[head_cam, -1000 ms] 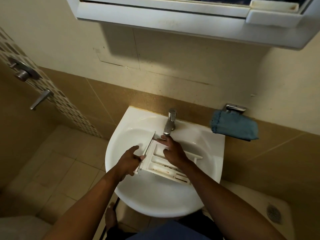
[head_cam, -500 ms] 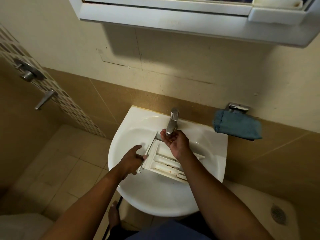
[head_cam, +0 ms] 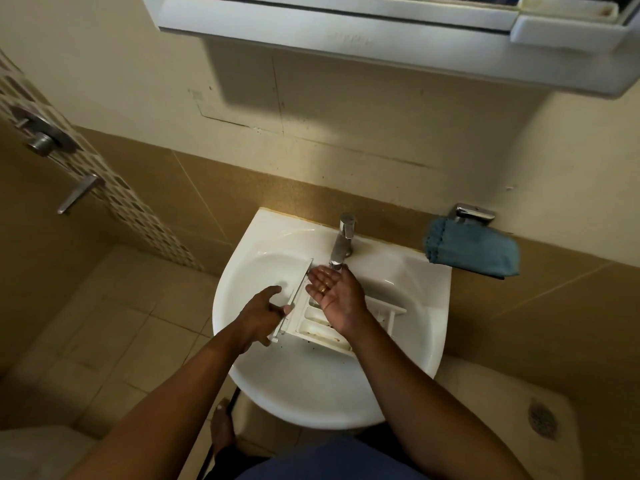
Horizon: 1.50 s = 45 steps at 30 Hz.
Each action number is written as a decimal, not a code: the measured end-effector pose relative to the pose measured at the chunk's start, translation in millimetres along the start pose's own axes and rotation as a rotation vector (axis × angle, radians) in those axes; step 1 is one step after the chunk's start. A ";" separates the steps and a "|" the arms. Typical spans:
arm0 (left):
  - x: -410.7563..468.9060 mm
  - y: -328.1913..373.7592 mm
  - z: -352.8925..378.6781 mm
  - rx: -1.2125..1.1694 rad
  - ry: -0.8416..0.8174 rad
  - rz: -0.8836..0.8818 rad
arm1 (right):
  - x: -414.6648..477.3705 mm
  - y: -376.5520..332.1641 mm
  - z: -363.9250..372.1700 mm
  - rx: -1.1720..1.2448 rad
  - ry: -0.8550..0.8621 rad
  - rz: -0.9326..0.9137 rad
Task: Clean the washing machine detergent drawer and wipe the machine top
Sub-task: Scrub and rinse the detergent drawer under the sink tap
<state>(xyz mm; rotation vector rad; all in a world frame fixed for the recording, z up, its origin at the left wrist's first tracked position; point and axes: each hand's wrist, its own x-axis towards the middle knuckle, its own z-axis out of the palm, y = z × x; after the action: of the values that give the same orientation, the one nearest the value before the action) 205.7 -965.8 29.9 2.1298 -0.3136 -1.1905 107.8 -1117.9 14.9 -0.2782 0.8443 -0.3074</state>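
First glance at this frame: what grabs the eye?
The white detergent drawer lies in the sink, and the left hand grips its front panel. The right hand is held palm-up under the tap. A blue cloth sits right of the sink.

Glossy white ceramic basin [head_cam: 277,386] — polished metal tap [head_cam: 343,242], matt white plastic drawer [head_cam: 311,323], soft blue cloth [head_cam: 472,251]

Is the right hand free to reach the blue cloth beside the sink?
Probably yes. The right hand is open, palm up under the tap, holding nothing, and nothing stands between it and the blue cloth; the left hand holds the detergent drawer.
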 end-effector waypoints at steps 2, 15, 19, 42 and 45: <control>0.5 -1.2 -1.0 -0.006 -0.013 0.001 | -9.8 4.6 -6.9 -0.023 -0.020 0.020; 4.4 -2.8 -9.2 -0.046 -0.073 -0.008 | -32.6 32.1 -3.9 -0.302 0.028 0.021; 5.7 -3.8 -9.4 -0.026 -0.070 -0.009 | -57.8 53.6 -22.3 -0.443 -0.010 0.025; 13.4 -7.9 -13.7 -0.042 -0.112 -0.001 | -81.6 78.1 -12.5 -0.653 0.117 -0.113; 14.2 -9.3 -13.4 -0.035 -0.106 0.002 | -68.9 60.7 -1.9 -0.680 0.168 -0.110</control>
<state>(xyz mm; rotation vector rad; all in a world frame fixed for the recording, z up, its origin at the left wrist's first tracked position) 223.7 -960.1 19.2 2.0399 -0.3394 -1.3010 72.7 -1036.5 39.1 -0.9446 1.0859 -0.1365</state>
